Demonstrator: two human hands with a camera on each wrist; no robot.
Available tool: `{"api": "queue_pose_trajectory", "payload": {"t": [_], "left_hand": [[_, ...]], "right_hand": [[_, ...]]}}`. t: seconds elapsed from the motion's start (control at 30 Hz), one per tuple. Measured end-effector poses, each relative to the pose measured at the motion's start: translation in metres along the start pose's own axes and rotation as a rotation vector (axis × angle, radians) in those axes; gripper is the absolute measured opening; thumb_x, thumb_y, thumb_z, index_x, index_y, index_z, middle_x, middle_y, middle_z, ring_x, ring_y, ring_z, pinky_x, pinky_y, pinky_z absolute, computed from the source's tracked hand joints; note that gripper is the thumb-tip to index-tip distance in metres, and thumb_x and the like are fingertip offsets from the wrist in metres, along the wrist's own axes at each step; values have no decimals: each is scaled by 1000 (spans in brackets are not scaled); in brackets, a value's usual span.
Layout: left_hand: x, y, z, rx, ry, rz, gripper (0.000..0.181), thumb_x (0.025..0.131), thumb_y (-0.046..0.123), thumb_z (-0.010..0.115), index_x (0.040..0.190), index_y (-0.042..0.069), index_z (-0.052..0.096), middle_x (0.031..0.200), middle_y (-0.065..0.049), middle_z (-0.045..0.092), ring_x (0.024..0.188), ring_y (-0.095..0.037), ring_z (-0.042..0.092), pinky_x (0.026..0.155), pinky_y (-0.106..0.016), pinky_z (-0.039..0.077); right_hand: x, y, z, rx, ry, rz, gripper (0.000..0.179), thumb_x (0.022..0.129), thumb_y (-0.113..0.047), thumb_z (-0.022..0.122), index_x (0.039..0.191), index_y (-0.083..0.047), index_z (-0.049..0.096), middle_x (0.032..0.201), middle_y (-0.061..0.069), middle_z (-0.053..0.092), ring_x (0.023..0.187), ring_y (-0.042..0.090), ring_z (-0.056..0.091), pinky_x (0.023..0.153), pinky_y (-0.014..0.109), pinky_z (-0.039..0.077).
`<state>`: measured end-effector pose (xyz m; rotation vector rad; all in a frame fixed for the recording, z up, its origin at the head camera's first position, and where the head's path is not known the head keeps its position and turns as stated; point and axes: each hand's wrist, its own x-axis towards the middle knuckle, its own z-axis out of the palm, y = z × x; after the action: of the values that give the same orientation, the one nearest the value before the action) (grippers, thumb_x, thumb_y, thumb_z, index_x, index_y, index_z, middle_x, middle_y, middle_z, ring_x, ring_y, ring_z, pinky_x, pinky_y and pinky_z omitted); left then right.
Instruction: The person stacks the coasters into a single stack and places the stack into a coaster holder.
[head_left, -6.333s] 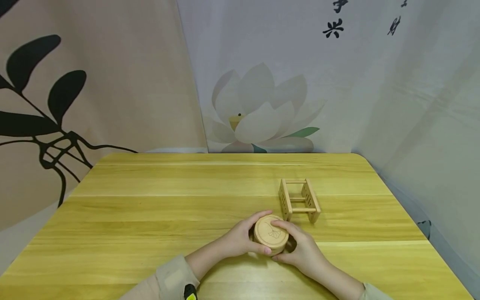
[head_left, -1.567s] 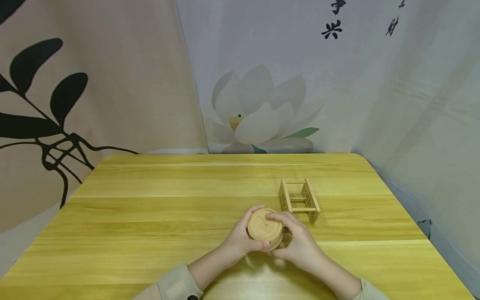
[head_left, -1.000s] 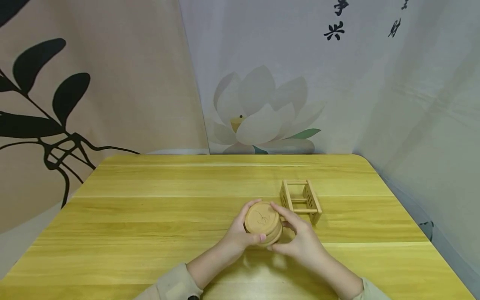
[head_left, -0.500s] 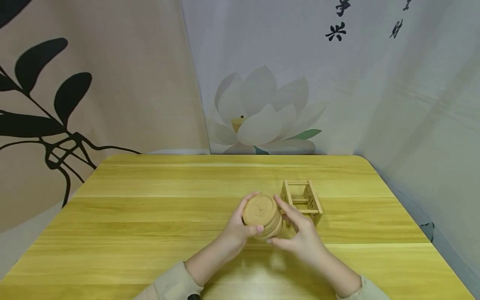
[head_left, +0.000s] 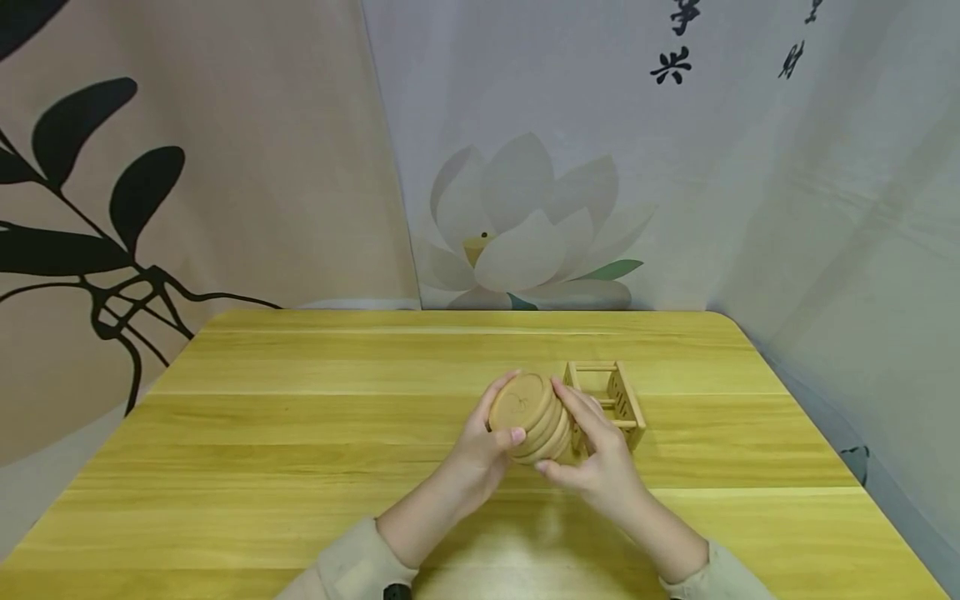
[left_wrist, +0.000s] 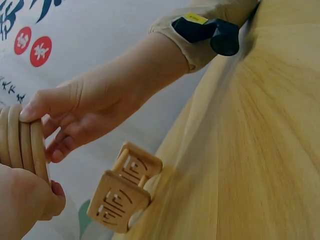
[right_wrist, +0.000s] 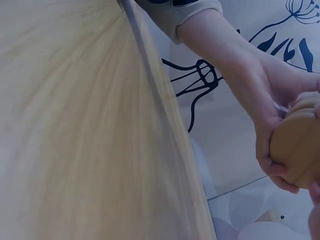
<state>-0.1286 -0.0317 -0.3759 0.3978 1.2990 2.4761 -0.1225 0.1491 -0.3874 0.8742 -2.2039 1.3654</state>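
A stack of several round wooden coasters [head_left: 519, 405] is held up over the table, tilted with its engraved top face toward the upper left. My left hand [head_left: 477, 457] grips the stack from the left, its thumb across the near edge. On the other side my right hand [head_left: 604, 457] holds the lower end between thumb and fingers. In the left wrist view the rims of the coasters [left_wrist: 15, 140] stand side by side between both hands. The plain underside of the end coaster [right_wrist: 296, 150] shows in the right wrist view.
A small wooden coaster holder [head_left: 628, 400] with slotted side panels and crossbars stands on the table [head_left: 337, 433], just beyond and right of the hands. Behind the table hangs a printed cloth [head_left: 540, 100] with a lotus and dark leaves.
Both hands have raised the stack and moved it farther from me. The coasters have tilted and fanned slightly, so more rims show. The holder stays put, now partly covered by the right hand.
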Motion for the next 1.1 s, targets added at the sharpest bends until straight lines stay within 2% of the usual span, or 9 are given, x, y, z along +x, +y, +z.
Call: {"api": "queue_pose_trajectory", "payload": {"t": [0.1,0.37,0.7,0.9,1.1], "left_hand": [[1,-1,2,-29,4,10,83,72,9,63,146,12,27,130,-12,44,107,-20,52,89,-29,47],[2,-7,7,-85,12,8,87,73,14,66,148,11,23,132,-11,41,110,-20,48,92,-30,44],[2,-16,12,-129,23,-21,90,74,15,68,149,13,19,137,-13,38,112,-20,50,95,-31,44],[3,-20,14,-167,10,-17,87,74,15,67,148,11,21,133,-9,43,112,-19,50,96,-31,43],[3,-26,14,-220,9,-62,85,74,23,71,146,13,27,126,-5,49,105,-17,52,91,-28,45]], "right_hand": [[0,1,1,12,-6,15,91,67,-10,83,146,-9,39,140,9,46,124,23,44,102,31,37],[0,3,2,16,-16,35,93,68,-17,77,149,-12,33,141,10,41,122,31,43,95,60,37],[-3,4,6,17,7,80,106,62,-16,88,150,-17,29,141,7,38,122,27,40,94,61,36],[-3,3,9,34,52,87,103,60,-17,88,147,-13,33,138,7,39,120,23,39,92,61,36],[-4,2,11,46,89,87,101,57,-13,88,144,-6,37,140,11,36,121,24,38,93,61,34]]}}
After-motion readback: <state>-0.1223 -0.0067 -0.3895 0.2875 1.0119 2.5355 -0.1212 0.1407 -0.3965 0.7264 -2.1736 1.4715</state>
